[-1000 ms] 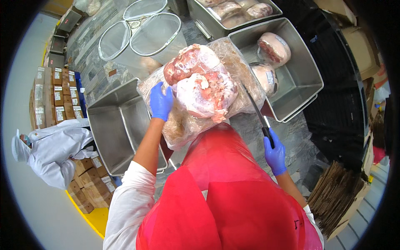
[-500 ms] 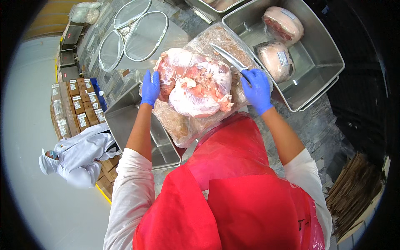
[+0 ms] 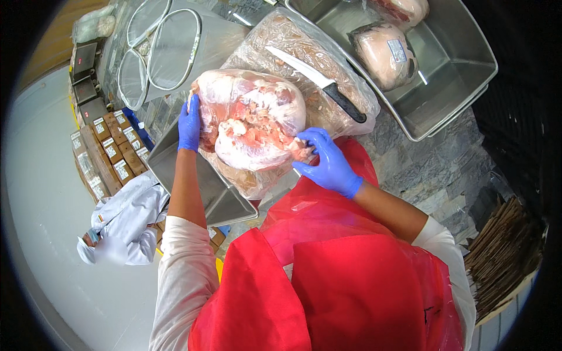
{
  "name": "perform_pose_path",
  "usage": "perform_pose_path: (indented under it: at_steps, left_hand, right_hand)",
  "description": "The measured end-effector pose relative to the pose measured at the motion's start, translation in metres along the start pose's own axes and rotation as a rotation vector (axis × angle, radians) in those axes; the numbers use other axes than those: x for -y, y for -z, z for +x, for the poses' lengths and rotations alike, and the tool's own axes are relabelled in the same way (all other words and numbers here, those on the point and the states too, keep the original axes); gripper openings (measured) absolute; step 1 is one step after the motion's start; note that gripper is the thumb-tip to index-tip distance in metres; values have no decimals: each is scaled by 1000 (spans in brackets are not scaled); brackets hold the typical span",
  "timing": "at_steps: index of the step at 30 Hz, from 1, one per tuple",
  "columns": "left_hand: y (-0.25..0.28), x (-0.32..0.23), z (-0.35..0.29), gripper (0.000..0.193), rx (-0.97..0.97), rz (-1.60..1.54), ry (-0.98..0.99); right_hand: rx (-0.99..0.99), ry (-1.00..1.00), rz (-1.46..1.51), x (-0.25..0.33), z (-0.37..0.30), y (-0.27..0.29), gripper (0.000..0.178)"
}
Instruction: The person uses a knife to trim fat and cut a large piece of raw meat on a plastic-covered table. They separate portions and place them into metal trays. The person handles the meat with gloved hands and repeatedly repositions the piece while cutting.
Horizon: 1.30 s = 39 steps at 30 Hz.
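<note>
Grey marbled floor (image 3: pixel 433 158) is showing around a film-wrapped brown block (image 3: pixel 275 35), which is lying between a left steel tub (image 3: pixel 225 205) and a right steel tub (image 3: pixel 459 64). Compared with half a second ago, the right hand (image 3: pixel 331 167) is no longer holding the knife (image 3: pixel 329 89); that tool is now lying along the block's right edge, its black handle pointing toward the near right corner, so the handling seems to be relying on bare grip alone. One large piece of meat (image 3: pixel 252 120) is covering much of the block's left half. Against its left flank, the left hand (image 3: pixel 189 126) is laying nearly straight fingers, while the right thumb and fingers are curving apart around its ragged tip; whether they are pinching it firmly, I cannot tell. Pale, slick membrane is coating the rounded lobes, and coarse red flesh is breaking through mid-piece. Crinkled clear film is glinting over the block, and plump wrapped cuts (image 3: pixel 380 55) are sitting inside the right tub's smooth metal.
</note>
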<state>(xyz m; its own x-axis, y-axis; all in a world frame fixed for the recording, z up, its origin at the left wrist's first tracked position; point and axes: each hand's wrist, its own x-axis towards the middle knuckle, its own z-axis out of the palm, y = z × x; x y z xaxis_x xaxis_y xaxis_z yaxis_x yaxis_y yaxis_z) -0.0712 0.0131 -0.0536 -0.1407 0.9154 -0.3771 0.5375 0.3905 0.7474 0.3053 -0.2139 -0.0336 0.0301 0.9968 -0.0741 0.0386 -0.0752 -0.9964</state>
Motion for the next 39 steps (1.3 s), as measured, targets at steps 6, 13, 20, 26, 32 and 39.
perform_pose_path:
  at_steps: [6,13,20,26,32,39]
  left_hand:
    - [-19,-29,-26,58,-53,-155,132]
    - [-16,-26,-43,65,-104,-269,306]
    - [-23,-33,-65,85,-193,-222,435]
    - [-24,-38,-75,79,-224,-243,451]
    - [-15,-7,-69,81,-173,-312,365]
    - [-11,16,-68,78,-163,-405,283]
  right_hand:
    - [40,128,-82,-29,-2,-23,36]
    - [44,533,-268,-34,20,-19,44]
    - [59,395,-275,-31,28,-31,45]
    - [-16,448,-260,-50,27,-36,46]
    - [-118,-205,287,-32,29,-21,48]
    - [-145,-253,364,-71,72,-24,34]
